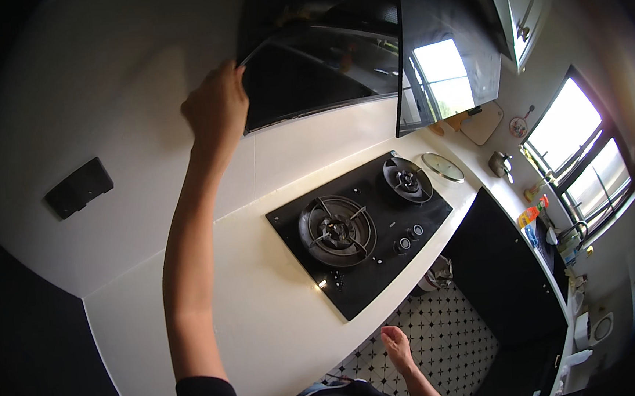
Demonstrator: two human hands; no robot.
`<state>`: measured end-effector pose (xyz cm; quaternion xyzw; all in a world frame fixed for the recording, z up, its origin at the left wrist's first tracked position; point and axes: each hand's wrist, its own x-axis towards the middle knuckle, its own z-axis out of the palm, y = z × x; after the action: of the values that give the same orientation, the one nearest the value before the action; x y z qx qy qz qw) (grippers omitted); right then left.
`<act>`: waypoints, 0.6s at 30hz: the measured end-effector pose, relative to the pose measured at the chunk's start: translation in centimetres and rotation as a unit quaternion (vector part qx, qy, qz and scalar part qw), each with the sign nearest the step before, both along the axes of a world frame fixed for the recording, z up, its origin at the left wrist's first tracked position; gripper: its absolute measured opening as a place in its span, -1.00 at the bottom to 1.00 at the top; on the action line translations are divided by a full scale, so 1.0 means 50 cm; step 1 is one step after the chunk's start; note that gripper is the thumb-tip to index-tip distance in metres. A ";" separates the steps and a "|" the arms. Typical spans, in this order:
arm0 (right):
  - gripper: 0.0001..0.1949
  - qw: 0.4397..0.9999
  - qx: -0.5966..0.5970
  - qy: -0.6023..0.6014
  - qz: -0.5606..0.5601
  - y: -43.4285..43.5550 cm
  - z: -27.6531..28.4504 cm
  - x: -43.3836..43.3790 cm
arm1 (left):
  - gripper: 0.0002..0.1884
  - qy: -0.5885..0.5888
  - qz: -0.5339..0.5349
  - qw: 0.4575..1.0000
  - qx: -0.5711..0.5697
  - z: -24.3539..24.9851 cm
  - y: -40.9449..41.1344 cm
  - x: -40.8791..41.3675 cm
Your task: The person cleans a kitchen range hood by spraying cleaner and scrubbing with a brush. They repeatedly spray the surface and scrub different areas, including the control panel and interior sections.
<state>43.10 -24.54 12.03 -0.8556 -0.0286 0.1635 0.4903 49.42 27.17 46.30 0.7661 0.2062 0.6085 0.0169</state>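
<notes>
My left hand (218, 108) is raised, its fingers curled on the left edge of a glossy black range hood panel (309, 77). Below the hood, a black two-burner gas cooktop (376, 249) is set into the white countertop (259, 312). Its larger burner (337, 231) is nearer me, the smaller burner (407, 180) farther right, and two knobs (410, 238) sit by the front edge. My right hand (397, 347) hangs low in front of the counter, over the tiled floor, with fingers curled and nothing visible in it. The left fingertips are partly hidden.
A second glossy hood panel (447, 78) slopes down at the right. A round glass lid (442, 168) lies beside the cooktop. Along the side counter are an orange spray bottle (531, 213) and a faucet (576, 229). A black wall socket cover (79, 188) is at left; a bin (431, 281) stands below.
</notes>
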 end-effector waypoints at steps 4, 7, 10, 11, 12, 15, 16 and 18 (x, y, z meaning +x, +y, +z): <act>-0.79 0.999 0.042 -0.024 0.017 -0.003 -0.022 0.008 | -0.80 0.025 -0.014 0.999 0.032 0.066 -0.023 0.059; -0.79 0.998 0.048 -0.030 0.014 -0.007 -0.006 0.011 | -0.80 0.028 0.002 0.999 0.019 0.053 -0.018 0.039; -0.79 0.999 0.048 -0.023 -0.004 -0.022 0.012 0.014 | -0.78 0.035 0.017 0.999 0.001 0.030 -0.016 -0.021; -0.79 0.999 0.050 -0.014 -0.012 -0.025 0.019 0.014 | -0.77 0.044 0.019 0.999 -0.006 0.032 -0.020 -0.022; -0.79 0.999 0.051 -0.005 -0.013 -0.029 0.023 0.017 | -0.76 0.058 0.002 0.998 -0.022 0.043 -0.025 -0.014; -0.79 0.997 0.069 -0.021 0.018 -0.027 -0.024 0.053 | -0.74 0.038 0.025 0.997 0.063 0.067 -0.020 0.059; -0.79 0.997 0.070 -0.019 0.019 -0.017 -0.019 0.051 | -0.74 0.062 0.022 0.997 0.047 0.078 -0.038 0.069; -0.79 0.997 0.071 -0.018 0.021 0.006 -0.009 0.047 | -0.75 0.052 0.022 0.997 0.060 0.077 -0.034 0.062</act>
<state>45.45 -24.23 11.57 -0.8205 -0.0669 0.1559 0.5459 52.54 25.45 50.14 0.7914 0.1866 0.5797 -0.0532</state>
